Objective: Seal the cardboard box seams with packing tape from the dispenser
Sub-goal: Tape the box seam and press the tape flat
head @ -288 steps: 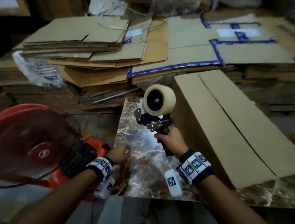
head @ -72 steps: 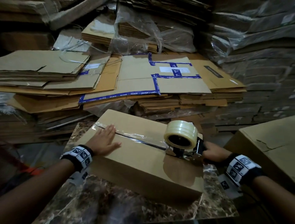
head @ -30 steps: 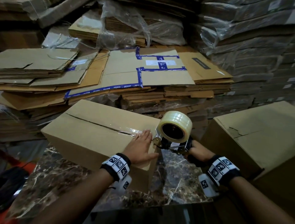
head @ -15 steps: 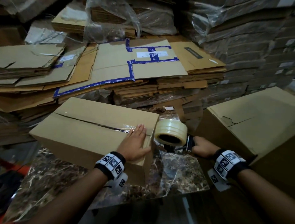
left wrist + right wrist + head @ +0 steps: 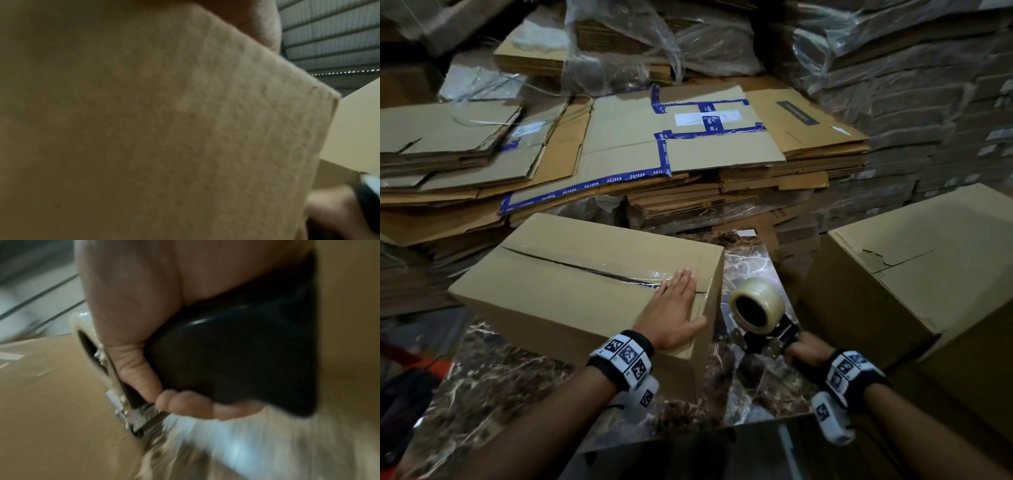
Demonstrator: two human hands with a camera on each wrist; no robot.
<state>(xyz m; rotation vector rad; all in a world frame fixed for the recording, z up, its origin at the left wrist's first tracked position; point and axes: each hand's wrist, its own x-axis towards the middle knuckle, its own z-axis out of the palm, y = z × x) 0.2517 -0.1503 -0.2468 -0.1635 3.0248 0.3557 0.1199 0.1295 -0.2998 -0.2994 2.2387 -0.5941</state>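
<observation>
A brown cardboard box (image 5: pixel 558 284) lies on the marble table (image 5: pixel 750 267), clear tape along its top seam (image 5: pixel 599 272). My left hand (image 5: pixel 674 308) lies flat with straight fingers on the box's right end, over the seam; the left wrist view shows only the box side (image 5: pixel 144 129). Just right of the box, my right hand (image 5: pixel 806 349) grips the black handle (image 5: pixel 236 353) of the tape dispenser (image 5: pixel 767 329), low beside the box's end face. Its clear tape roll (image 5: pixel 755 303) points up and left, and the toothed blade (image 5: pixel 141 417) sits by my fingertips.
A second, larger cardboard box (image 5: pixel 914 274) stands close on the right. Stacks of flattened cardboard (image 5: pixel 619 154), some with blue tape, and plastic-wrapped bundles (image 5: pixel 640 41) fill the back. A dark object (image 5: pixel 404 394) lies at the lower left.
The dispenser has come off the box's top and dropped down past its right end toward me. My left hand slid along the seam to the box's right end and stays flat there.
</observation>
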